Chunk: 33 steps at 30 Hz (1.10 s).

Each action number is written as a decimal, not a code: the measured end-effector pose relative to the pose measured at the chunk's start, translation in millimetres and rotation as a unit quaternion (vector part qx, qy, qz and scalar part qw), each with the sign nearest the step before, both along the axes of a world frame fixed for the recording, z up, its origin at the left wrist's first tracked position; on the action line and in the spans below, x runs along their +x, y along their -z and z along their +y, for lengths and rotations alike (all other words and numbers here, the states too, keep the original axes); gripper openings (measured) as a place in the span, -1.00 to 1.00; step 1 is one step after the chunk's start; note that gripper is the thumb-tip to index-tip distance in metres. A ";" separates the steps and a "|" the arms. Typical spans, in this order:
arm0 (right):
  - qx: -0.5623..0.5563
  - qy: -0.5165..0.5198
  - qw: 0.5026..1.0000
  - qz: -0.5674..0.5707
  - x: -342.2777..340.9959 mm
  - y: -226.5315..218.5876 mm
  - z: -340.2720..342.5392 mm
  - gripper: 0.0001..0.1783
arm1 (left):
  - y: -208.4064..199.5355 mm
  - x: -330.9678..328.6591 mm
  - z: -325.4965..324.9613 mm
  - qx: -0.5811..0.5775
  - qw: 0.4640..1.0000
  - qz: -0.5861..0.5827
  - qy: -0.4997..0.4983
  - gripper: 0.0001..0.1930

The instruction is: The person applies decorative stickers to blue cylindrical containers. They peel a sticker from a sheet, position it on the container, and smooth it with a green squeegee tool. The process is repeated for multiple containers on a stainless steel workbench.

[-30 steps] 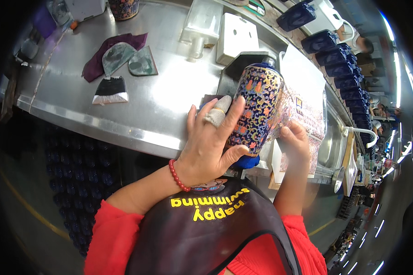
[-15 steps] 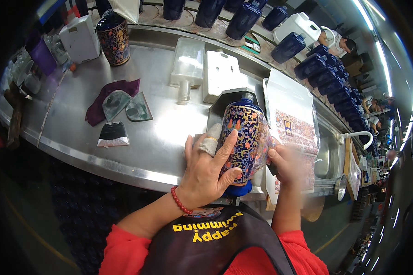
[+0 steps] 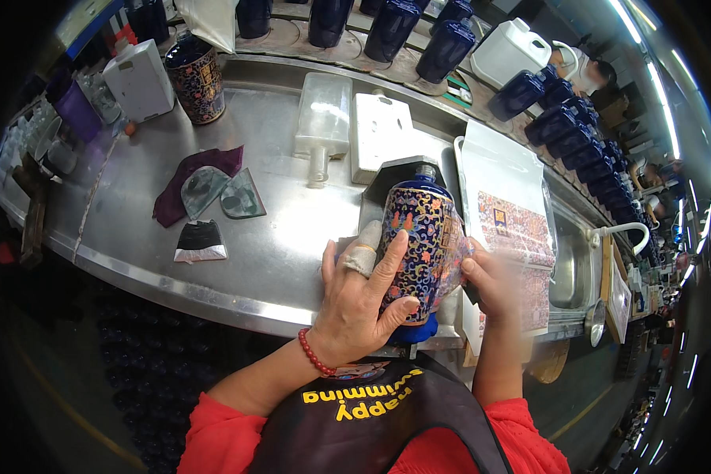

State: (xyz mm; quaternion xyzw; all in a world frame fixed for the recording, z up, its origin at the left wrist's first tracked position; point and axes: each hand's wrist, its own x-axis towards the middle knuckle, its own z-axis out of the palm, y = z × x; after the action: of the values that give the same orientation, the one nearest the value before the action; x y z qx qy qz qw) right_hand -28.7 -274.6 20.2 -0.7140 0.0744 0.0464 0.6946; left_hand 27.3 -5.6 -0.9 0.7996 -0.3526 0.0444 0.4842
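A steel table point(image 3: 268, 268) is running from left to right, its raised near edge curving just in front of the person. A sink basin point(image 3: 573, 276) is filling its right end. Patterned sheets point(image 3: 513, 225) are lying close beyond the right hand, leaving it a narrow gap on that side. A patterned bottle point(image 3: 419, 229) is resting by the near edge, its neck pointing far. A clear glass bottle point(image 3: 321, 118) and a white container point(image 3: 379, 134) are occupying the far middle. A purple cloth point(image 3: 170, 199) is lying well to the left, and a wide stretch of steel is separating it from the left hand point(image 3: 351, 312). That hand is lying along the patterned bottle's left side, index finger and thumb extending over its near face; whether it is gripping, I cannot tell. The right hand point(image 3: 490, 280) is pinching a thin patterned film point(image 3: 451, 261) at the patterned bottle's right side. A black-and-silver piece point(image 3: 201, 241) is lying nearer than the cloth, and a grey wrap point(image 3: 361, 261) is covering one left finger.
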 end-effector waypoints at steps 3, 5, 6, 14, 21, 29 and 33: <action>-0.004 -0.011 1.000 -0.018 1.4 -2.3 2.5 -0.72 | -0.3 0.2 -0.2 -0.001 1.000 -0.003 0.000 -0.20; -0.018 -0.015 1.000 -0.014 2.5 -4.2 3.6 -0.72 | -0.7 0.3 0.0 0.000 1.000 -0.005 0.001 -0.19; -0.029 -0.020 0.999 -0.033 3.2 -4.9 3.7 -0.72 | -0.7 0.3 0.2 -0.001 1.000 -0.006 0.002 -0.19; -0.032 -0.001 0.999 0.000 2.1 10.4 -3.2 -0.69 | -1.9 1.6 -0.2 -0.001 1.000 -0.016 0.003 -0.17; -0.120 0.026 0.992 0.027 14.2 22.0 0.3 -0.78 | -2.8 3.5 -2.4 -0.010 0.999 -0.042 0.008 -0.16; -0.359 0.035 0.894 -0.267 -21.9 -2.5 32.9 -0.37 | 2.2 18.1 7.7 -0.045 0.995 0.000 0.088 -0.18; -0.295 0.001 0.932 -0.211 -27.9 10.6 45.2 -0.16 | 3.2 21.7 7.0 -0.017 0.995 -0.024 0.094 -0.13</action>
State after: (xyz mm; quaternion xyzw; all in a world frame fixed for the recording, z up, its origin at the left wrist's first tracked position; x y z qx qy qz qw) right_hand -56.6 -229.4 9.6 -0.8802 -0.0627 -0.1297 0.4522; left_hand 49.0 1.4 -4.1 0.7533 -0.4368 0.0236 0.4911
